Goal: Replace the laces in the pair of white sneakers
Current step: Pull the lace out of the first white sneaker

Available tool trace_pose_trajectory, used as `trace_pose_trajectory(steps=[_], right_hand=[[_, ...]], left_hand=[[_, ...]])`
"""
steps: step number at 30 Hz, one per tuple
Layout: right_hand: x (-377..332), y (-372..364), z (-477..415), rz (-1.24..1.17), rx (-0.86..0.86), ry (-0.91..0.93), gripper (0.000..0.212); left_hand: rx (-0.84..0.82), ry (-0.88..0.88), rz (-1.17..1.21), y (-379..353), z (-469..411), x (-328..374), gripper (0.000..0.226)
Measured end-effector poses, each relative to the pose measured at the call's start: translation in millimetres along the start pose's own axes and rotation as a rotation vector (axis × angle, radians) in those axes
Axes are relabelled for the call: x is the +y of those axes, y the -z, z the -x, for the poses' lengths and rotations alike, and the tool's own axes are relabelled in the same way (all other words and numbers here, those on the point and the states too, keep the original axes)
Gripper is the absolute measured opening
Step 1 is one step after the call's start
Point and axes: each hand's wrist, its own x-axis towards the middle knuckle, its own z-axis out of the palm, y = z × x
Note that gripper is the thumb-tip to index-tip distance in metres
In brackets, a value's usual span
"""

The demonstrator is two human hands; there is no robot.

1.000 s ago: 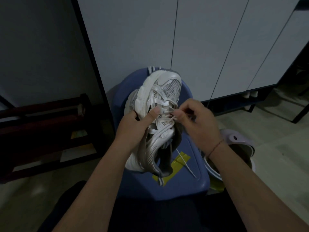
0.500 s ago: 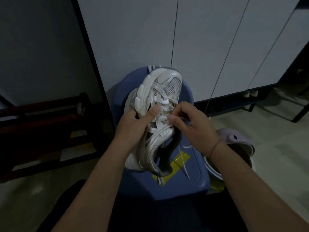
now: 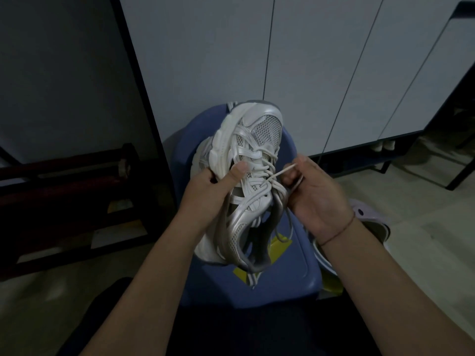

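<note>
The white sneaker (image 3: 254, 140) is held over the blue stool (image 3: 290, 276), toe pointing far. Its left side is gripped by the left hand (image 3: 205, 199), thumb pressed on the upper. The lace (image 3: 282, 172) is pinched by the right hand (image 3: 317, 199) just right of the eyelets and drawn taut.

The left hand (image 3: 205, 191) shows 1 thumb; its 4 fingers are hidden behind the sneaker (image 3: 246, 155). The right hand (image 3: 318, 199) hides its own pinch on the lace (image 3: 284, 171). Right of its wrist, a purple clog (image 3: 366, 210) is half hidden. Both forearms run off the bottom edge.
</note>
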Motion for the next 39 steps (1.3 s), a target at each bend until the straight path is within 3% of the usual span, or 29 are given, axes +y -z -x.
trace_pose_trajectory(steps=[2,4,8,10,15,22,31,37,39], right_hand=[[-7.0,3.5,-1.7,-0.174,0.016,-0.073,0.035],[-12.1,8.2,-4.6,-0.163,0.076,-0.070,0.039],[-4.5,18.2,-7.0,0.601,0.276,0.250,0.033],[-1.0,17.2,-4.6,0.868,0.208,0.361,0.024],[-1.1,8.4,2.8,0.922,-0.132,0.355,0.008],[-1.7,7.6,1.0,1.012,-0.167,0.401,0.017],[-4.9,9.2,-1.4,0.781,-0.168,0.244,0.027],[-15.4,4.2,3.3,0.192,-0.175,-0.061,0.016],[-15.6,3.8,3.6,0.128,-0.186,-0.135,0.024]], left_hand=[[0.004,0.004,0.012,2.1,-0.5,-0.8,0.046],[0.010,0.010,0.025,4.2,-0.8,-2.1,0.052],[0.032,0.008,0.021,5.4,-3.0,-4.4,0.061],[0.037,0.009,0.019,4.4,-3.7,-4.7,0.063],[0.053,0.003,0.019,2.2,-4.9,-4.9,0.064],[0.001,-0.008,0.045,1.0,0.1,-1.0,0.056],[-0.009,-0.052,-0.010,0.1,1.1,-0.3,0.052],[-0.026,-0.027,0.047,-2.6,2.8,2.1,0.048],[-0.031,-0.023,0.058,-4.1,3.3,2.8,0.046]])
